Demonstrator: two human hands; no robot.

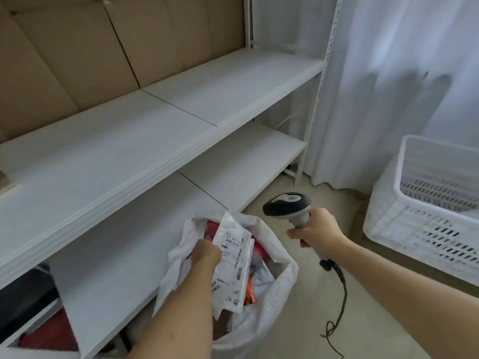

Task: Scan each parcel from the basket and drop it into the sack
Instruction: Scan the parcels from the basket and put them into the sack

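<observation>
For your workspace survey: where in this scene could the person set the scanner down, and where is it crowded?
Free patches: the upper shelf board between the cardboard backing and its front edge, and the bare floor between sack and basket. Crowded: the sack mouth, filled with parcels and the left hand gripping a labelled parcel.

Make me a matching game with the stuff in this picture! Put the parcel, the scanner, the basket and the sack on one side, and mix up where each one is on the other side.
Things:
1. parcel
2. scanner
3. basket
4. sack

Places:
A. on the floor at the far right
B. gripped in the right hand
C. standing open on the floor in front of the shelves, with parcels inside
D. pinched in the left hand, above the open sack

Pairs: 1-D, 2-B, 3-A, 4-C
</observation>
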